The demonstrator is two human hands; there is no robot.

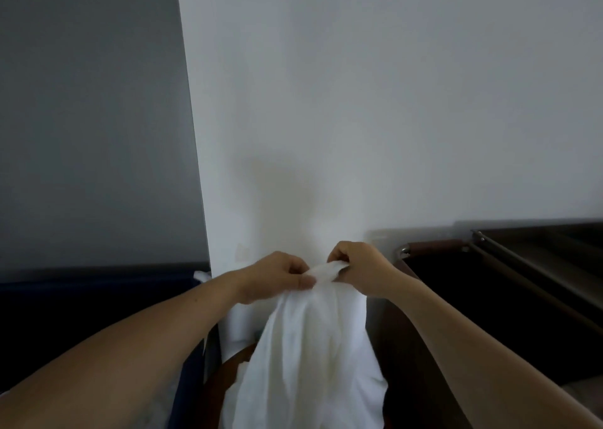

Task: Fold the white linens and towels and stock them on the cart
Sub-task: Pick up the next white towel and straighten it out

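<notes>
white linen (310, 357) hangs in loose folds between both forearms, its top edge bunched and raised | left hand (277, 278) and right hand (362, 270) close together, fingers of each pinching that top edge | dark brown cart (430, 246) with a metal rail, just right of the linen | plain white wall (359, 102) behind

Nothing readable is showing in this view. No text, label, brand, number or sign is appearing on any surface.
</notes>
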